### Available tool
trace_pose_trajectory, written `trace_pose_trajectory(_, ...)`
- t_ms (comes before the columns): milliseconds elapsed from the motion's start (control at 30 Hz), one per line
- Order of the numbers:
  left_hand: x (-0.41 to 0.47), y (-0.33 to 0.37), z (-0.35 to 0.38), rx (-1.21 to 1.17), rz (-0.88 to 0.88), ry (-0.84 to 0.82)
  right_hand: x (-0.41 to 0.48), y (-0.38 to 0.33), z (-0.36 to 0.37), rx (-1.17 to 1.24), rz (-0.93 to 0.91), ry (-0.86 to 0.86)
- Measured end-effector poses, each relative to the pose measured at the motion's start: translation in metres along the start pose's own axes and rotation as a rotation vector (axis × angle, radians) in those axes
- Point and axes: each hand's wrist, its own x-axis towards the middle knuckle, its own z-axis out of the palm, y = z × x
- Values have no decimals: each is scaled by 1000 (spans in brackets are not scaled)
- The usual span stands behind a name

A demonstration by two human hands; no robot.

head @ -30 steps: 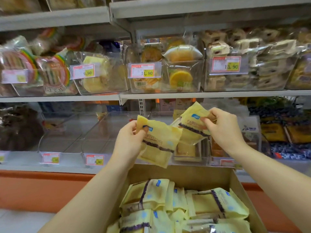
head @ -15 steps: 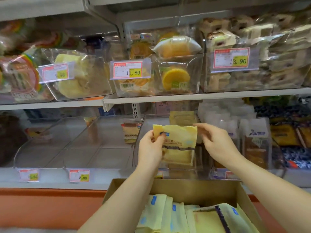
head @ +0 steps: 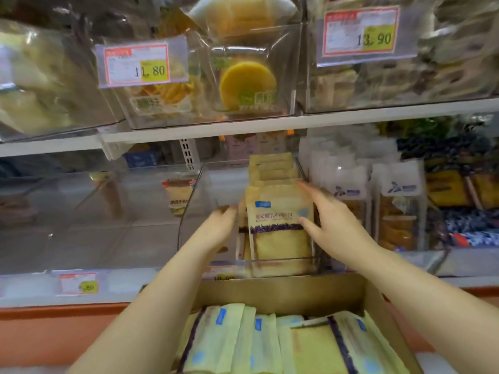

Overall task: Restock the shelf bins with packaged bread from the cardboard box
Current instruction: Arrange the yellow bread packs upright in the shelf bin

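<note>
A yellow bread packet [head: 280, 233] with a purple band stands upright at the front of a clear shelf bin [head: 193, 201], with more of the same packets lined up behind it. My left hand [head: 220, 228] is at the packet's left edge, fingers relaxed. My right hand [head: 333, 220] lies against its right side with straight fingers, the thumb touching the front. Below, the open cardboard box [head: 270, 291] holds several yellow packets [head: 243, 344] standing on edge.
Left of this bin are clear bins holding a lone brown packet [head: 176, 197]. White-topped bread bags [head: 399, 209] fill the bin to the right. The shelf above carries bins of cakes with price tags [head: 137, 64]. An orange base runs under the shelf.
The packet went from both hands in the air down into the bin, where it now stands. My fingers have loosened around it. The camera has moved closer to the shelf.
</note>
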Motion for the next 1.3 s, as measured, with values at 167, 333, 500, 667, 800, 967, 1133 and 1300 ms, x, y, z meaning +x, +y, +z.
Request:
trace_pose_trajectory(167,19,-13,7,183,-11,-128,2,3,3,56,4,14)
trace_pose_trajectory(333,23,-11,11,203,-25,-138,0,3,1,62,-7,14)
trace_pose_trajectory(500,24,-16,11,-24,121,-86,-2,4,3,41,-11,18)
trace_pose_trajectory(667,25,-14,14,-326,81,-307,-8,6,11,-94,-32,55)
trace_pose_trajectory(800,33,-24,-2,-253,-8,-540,-10,7,9,-134,-36,79)
trace_pose_trajectory(967,32,-28,2,154,148,-492,-10,4,7,-150,-15,-36)
trace_pose_trajectory(1133,44,-27,18,129,138,-467,-4,4,8,-261,-34,-62)
trace_pose_trajectory(1300,43,-27,24,58,214,-385,27,-15,0,-457,-133,-149)
